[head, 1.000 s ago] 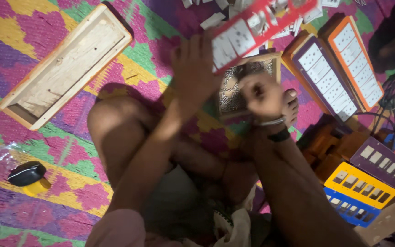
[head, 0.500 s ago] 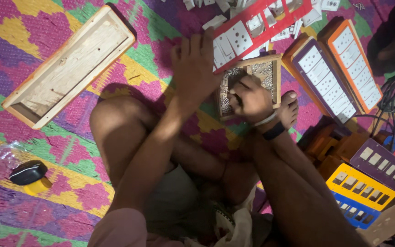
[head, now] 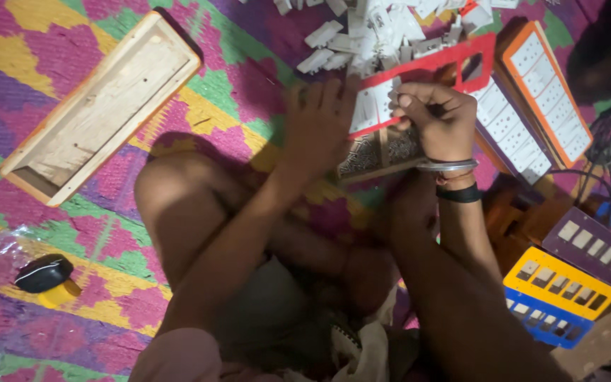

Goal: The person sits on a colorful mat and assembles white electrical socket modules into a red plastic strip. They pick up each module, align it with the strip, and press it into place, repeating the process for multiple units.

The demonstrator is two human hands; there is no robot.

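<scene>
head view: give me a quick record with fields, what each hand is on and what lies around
left hand: flat on the red switch plate
right hand: closed over the plate's right part, above a patterned box
behind plate: pile of white switch parts
left side: empty wooden box on the colourful mat
near left: black oval object
right side: orange-framed plate, yellow and blue plate

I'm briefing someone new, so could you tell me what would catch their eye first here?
Both hands meet at top centre: the left hand lies flat on a red frame of white switches, and the right hand grips it. An empty wooden box lies upper left on the mat, with coloured switch plates lower right.
</scene>
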